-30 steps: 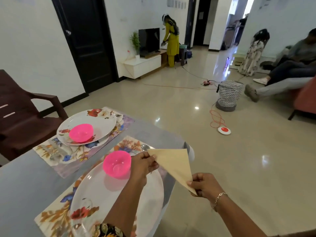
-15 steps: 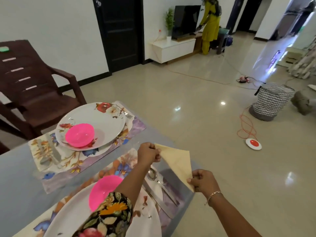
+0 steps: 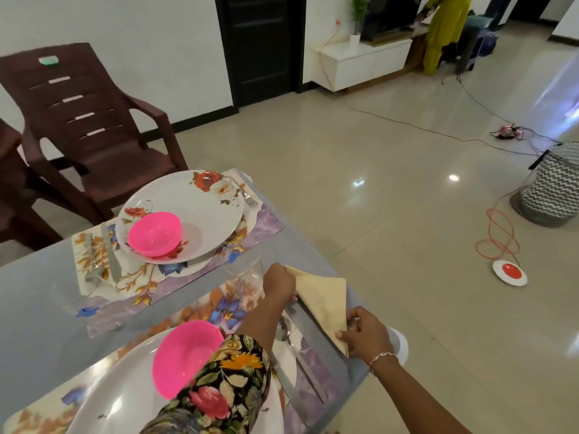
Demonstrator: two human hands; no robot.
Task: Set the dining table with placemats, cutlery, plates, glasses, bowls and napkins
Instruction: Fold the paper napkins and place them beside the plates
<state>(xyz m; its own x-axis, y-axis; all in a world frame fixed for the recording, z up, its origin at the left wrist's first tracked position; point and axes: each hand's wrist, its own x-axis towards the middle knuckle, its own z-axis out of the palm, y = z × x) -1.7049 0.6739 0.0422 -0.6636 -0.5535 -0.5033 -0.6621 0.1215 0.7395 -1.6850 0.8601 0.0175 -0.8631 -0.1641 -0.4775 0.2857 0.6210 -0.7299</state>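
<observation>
The napkin [image 3: 322,299] is one pale beige cloth folded to a flat triangle, held low over the right edge of the near placemat [image 3: 225,308], beside a spoon [image 3: 282,327]; the left hand [image 3: 279,283] pinches its far corner; the right hand [image 3: 365,335] pinches its near corner; two placemats, counting the far placemat [image 3: 260,227]; two flowered plates, near plate [image 3: 125,396] and far plate [image 3: 203,208]; two pink bowls, near bowl [image 3: 185,355] and far bowl [image 3: 155,234], one on each plate.

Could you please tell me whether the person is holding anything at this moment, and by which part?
A folded beige napkin, held with both hands: the left hand pinches its far corner and the right hand pinches its near corner.
</observation>
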